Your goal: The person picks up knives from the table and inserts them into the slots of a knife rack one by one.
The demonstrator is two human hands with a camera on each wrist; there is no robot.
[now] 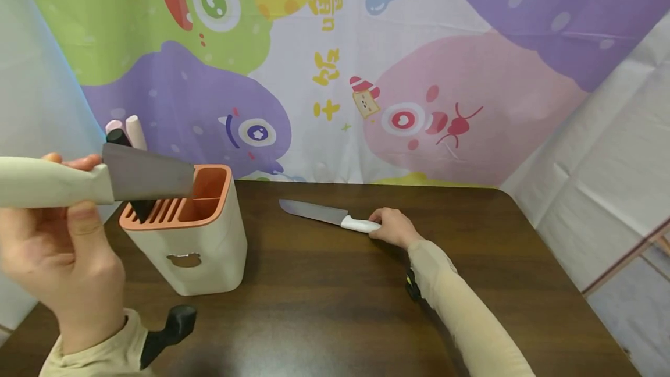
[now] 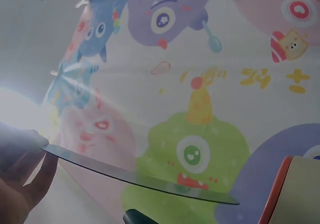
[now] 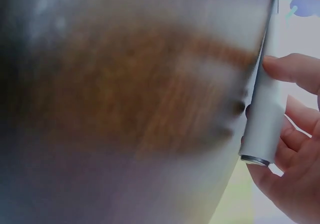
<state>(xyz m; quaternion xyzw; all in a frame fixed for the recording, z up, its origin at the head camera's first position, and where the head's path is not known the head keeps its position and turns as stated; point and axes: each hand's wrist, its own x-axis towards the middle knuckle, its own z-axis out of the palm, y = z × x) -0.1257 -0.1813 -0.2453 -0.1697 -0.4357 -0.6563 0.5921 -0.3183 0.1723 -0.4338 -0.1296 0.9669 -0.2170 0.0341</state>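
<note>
Raised at the left of the head view, my left hand [image 1: 86, 266] grips a knife by its pale green handle [image 1: 49, 182]. Its grey blade [image 1: 149, 173] points right, in front of the knife holder's top. The left wrist view shows this blade [image 2: 135, 178] nearly edge-on, beside the left hand [image 2: 22, 184]. On the table, my right hand [image 1: 396, 228] holds the white handle [image 1: 360, 224] of a second knife, whose broad blade [image 1: 314, 212] points left. From the right wrist, thumb and fingers are seen around that white handle [image 3: 267, 104].
A cream knife holder [image 1: 214, 260] with an orange slotted top stands on the left of the brown table [image 1: 324, 290]. Black, pink and cream handles [image 1: 136, 131] rise from behind the left knife. A cartoon curtain [image 1: 319, 150] hangs along the back edge.
</note>
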